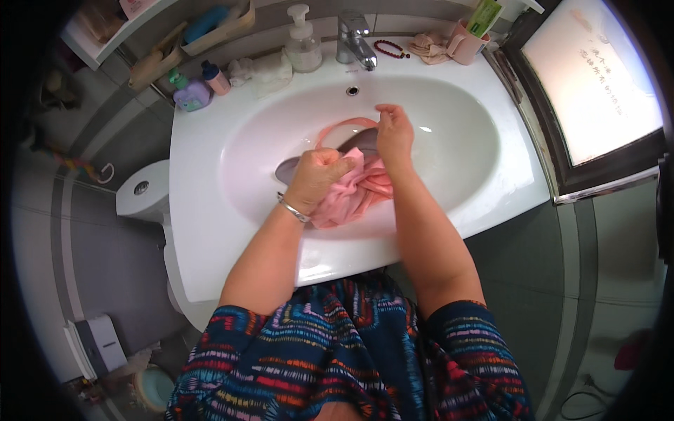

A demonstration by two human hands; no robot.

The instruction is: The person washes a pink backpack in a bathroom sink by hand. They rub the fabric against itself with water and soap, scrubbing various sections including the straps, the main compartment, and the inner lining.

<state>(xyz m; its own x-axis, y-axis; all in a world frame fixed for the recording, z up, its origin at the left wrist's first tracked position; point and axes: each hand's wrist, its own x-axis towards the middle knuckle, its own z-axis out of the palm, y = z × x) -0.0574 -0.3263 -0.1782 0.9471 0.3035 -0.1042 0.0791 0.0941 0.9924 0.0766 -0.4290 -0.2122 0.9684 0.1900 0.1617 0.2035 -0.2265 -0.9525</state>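
Note:
A wet-looking pink garment (347, 197) lies bunched in the front of the white washbasin (453, 126). My left hand (318, 176) is closed on its upper folds, with the thumb pressed over the fabric. Just right of it, my right hand (396, 131) is raised at the garment's edge, its fingers bent; the palm is turned away, so any fabric in it is hidden. A thin pink strap (345, 123) arcs across the basin behind both hands. Greyish-mauve material (360, 141) shows between the hands, and more of it sticks out left of my left hand.
Behind the basin stand a chrome faucet (355, 42), a clear pump bottle (304, 50), a beaded bracelet (390, 49) and a pink cup (466, 44). A purple pump bottle (190, 93) sits at the left corner. Left of the counter is a toilet (145, 187); a window (595, 79) borders the right.

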